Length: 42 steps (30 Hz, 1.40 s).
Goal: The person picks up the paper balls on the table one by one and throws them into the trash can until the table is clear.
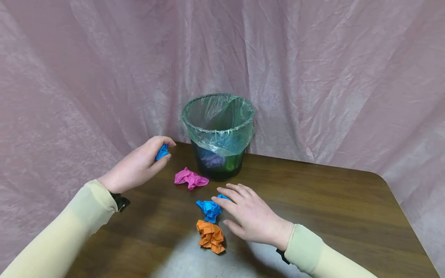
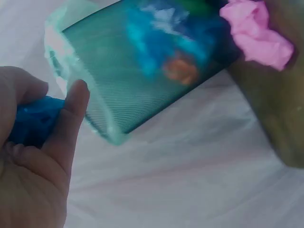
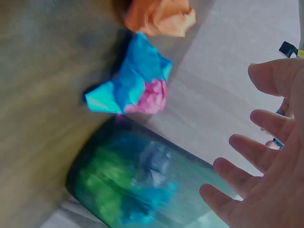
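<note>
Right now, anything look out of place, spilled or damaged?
Pink paper, blue paper and orange paper lie crumpled on the table outside the bin, while a similar green wad shows inside it, so they look like stray litter. The bin stands upright; I see no damage.

Fingers (image 1: 166, 139) of the left hand (image 1: 137, 164) partly hide a crumpled blue paper (image 1: 161, 153), while the right hand (image 1: 255, 215) masks some of the blue lying beyond it (image 1: 209, 210); whether one piece or two cannot be told. Both sleeves (image 1: 323, 253) and the worktop (image 1: 330, 200) run off the head view's lower edge. In the left wrist view, blurred contents (image 2: 164, 40) fog a cropped mesh bin (image 2: 104, 71). From the right wrist, the frame trims an orange paper (image 3: 161, 18), blue overlaps a pink paper (image 3: 151, 97), and a dark object (image 3: 288, 49) is too small to identify.
</note>
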Tool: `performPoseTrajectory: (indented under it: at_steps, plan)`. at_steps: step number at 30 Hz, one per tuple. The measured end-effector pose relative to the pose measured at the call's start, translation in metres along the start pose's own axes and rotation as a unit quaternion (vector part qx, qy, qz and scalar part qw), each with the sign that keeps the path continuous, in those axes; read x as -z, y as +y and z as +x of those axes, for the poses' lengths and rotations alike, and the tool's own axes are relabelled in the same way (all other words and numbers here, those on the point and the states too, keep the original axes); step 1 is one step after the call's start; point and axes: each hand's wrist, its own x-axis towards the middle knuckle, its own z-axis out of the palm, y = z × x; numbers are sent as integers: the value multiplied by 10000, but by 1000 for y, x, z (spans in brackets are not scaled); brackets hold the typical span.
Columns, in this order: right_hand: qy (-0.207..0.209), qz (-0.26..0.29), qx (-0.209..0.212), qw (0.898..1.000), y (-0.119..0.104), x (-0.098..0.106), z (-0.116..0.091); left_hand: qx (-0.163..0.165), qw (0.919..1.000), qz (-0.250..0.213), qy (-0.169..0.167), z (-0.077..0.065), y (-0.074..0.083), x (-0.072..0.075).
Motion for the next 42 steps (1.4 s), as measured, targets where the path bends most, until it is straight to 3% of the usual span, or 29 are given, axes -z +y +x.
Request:
performPoseTrajectory:
  at_steps: [8,14,20,24,30,34,42]
  plan:
    - [607,-118,225,9978,13,35,14,-162,9995,277,79,39,20,22]
    - [988,-334,237,9943,28,67,25,-195,9994,142,264,73,34,27]
    - [1198,-379,-18,9921,45,99,34,-170,9993,-41,316,111,43,26]
    - [1253,-422,-223,9910,56,112,40,-98,9998,-110,107,135,46,25]
    - [1178,-429,-580,9904,68,120,45,-185,9984,-115,-516,163,44,19]
    - [1141,-469,-711,9898,73,121,50,-154,9980,-27,-617,177,38,13]
    - [1244,-520,-810,9876,80,122,58,328,9944,244,-970,198,31,1]
